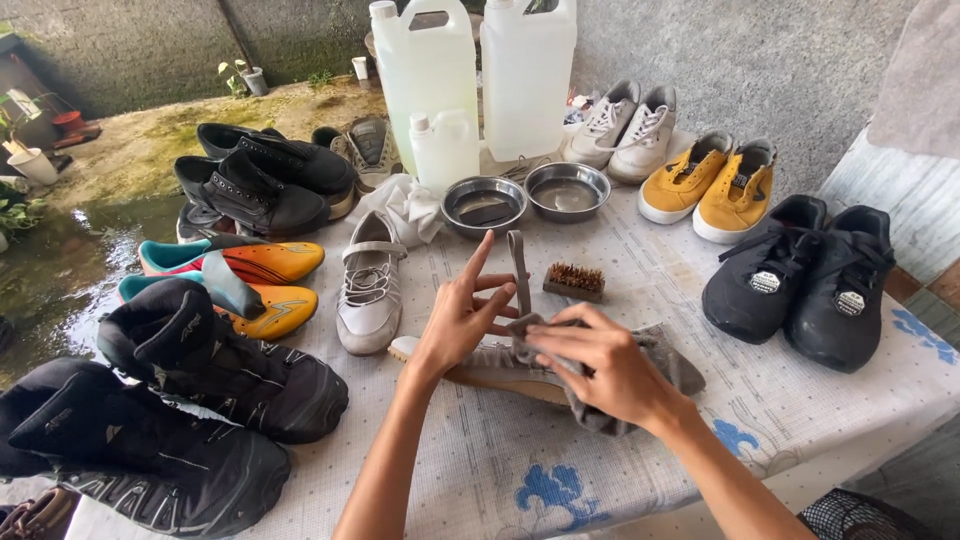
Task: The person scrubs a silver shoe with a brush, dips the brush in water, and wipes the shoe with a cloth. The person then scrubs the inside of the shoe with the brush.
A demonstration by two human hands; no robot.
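Note:
A grey flat shoe (520,370) lies on its side on the table, sole edge toward me. My left hand (462,318) steadies it with fingers spread and pinches its upright grey strap (519,270). My right hand (598,362) presses a grey cloth (668,362) against the shoe. The matching grey shoe (370,285) stands to the left. A small wooden brush (574,281) with brown bristles rests just beyond my hands.
Two metal bowls (484,203) (567,190) and white plastic jugs (428,70) stand at the back. Pairs of shoes ring the patterned tablecloth (560,470): black boots (220,375), orange shoes (262,262), yellow ones (712,182), white ones (622,128), black ones (800,280). Wet ground lies left.

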